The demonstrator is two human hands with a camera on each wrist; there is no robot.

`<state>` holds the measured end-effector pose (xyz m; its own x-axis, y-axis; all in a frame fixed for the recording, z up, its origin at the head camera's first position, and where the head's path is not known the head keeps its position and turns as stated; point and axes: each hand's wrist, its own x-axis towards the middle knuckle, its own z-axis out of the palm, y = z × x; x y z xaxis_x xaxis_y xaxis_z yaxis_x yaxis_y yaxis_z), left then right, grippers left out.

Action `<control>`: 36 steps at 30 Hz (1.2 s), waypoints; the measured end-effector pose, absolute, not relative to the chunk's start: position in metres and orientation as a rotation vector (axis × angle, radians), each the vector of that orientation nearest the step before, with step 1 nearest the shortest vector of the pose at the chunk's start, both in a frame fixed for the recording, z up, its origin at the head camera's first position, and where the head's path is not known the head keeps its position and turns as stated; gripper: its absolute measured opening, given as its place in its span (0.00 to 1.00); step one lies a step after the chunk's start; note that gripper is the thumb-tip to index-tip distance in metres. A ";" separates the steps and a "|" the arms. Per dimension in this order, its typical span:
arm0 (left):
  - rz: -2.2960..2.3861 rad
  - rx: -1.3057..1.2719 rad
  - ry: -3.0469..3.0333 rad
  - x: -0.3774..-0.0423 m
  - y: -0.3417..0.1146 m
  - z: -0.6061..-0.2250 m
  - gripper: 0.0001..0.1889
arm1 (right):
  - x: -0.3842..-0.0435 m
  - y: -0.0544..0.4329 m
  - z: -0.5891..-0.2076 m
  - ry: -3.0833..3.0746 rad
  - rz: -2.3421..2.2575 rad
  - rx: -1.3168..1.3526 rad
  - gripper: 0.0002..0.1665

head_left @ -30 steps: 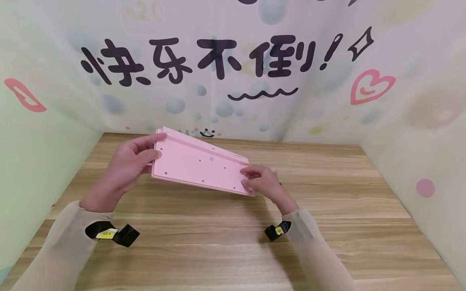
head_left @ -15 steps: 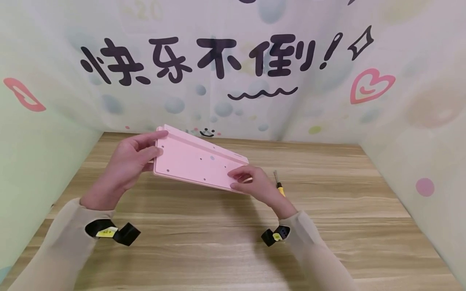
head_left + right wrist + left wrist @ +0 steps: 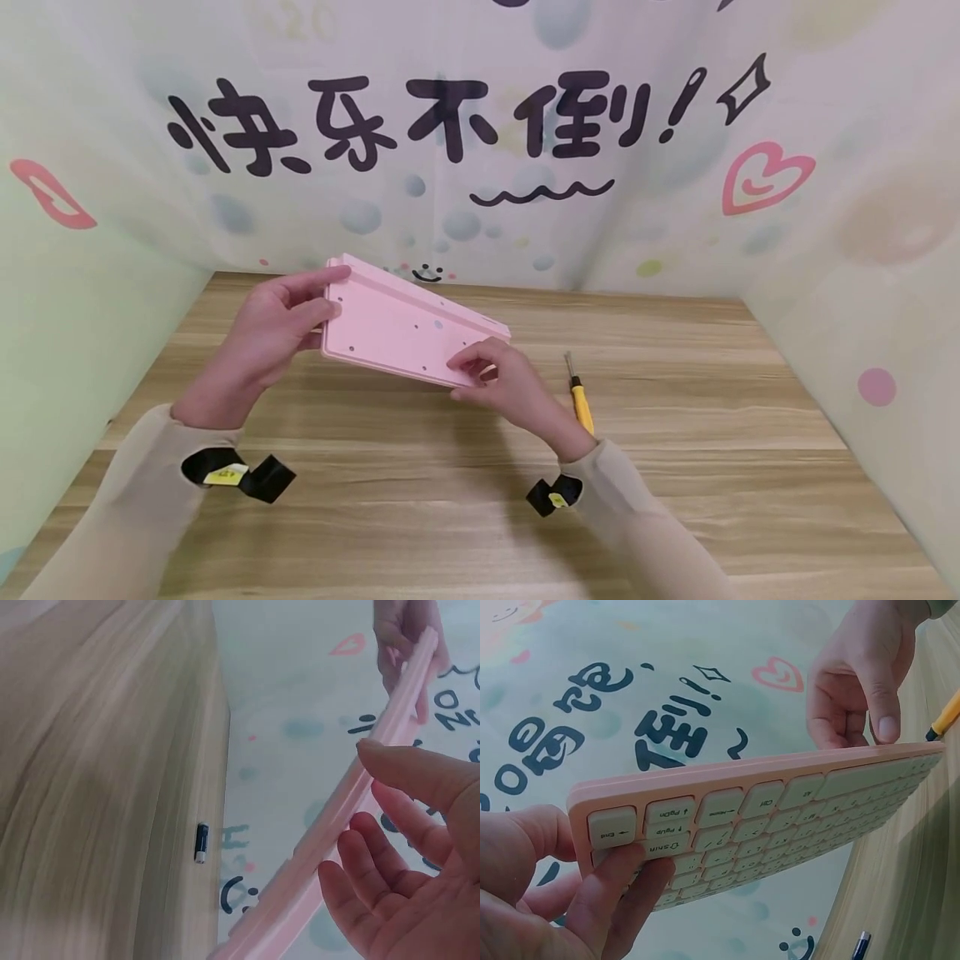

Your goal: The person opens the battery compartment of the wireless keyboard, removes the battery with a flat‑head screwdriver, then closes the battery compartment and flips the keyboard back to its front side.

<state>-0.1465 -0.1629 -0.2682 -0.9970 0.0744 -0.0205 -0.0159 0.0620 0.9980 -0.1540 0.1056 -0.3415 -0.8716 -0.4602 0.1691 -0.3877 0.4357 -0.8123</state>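
Note:
A pink keyboard (image 3: 390, 321) is held up off the table, tilted, with its underside and small screw holes facing the head camera. Its white keys (image 3: 780, 802) show in the left wrist view. My left hand (image 3: 273, 333) grips one end, thumb and index finger on the underside and other fingertips on the keys. At the lower edge, towards the other end, my right hand (image 3: 502, 379) has its fingers loosely bent by the underside. The right thumb (image 3: 397, 765) lies at the keyboard's edge; whether it presses there I cannot tell.
On the wooden table (image 3: 712, 467), right of the right hand, lies a screwdriver (image 3: 582, 404) with a yellow handle. A small dark cylinder with a pale end, like a battery (image 3: 201, 842), lies near the table's back edge. A printed cloth (image 3: 420, 225) hangs behind.
My right hand has slid left along the keyboard's lower edge, away from its far end, uncovering the screwdriver. The left hand keeps its grip, and the keyboard has shifted slightly.

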 end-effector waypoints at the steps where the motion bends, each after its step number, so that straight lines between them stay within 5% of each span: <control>1: 2.098 0.063 2.247 -0.147 -0.163 -0.267 0.25 | -0.153 0.104 -0.341 2.617 -1.426 -0.776 0.16; 36: 2.065 0.094 2.217 -0.161 -0.127 -0.222 0.27 | -0.155 0.090 -0.324 3.034 -1.346 -1.044 0.14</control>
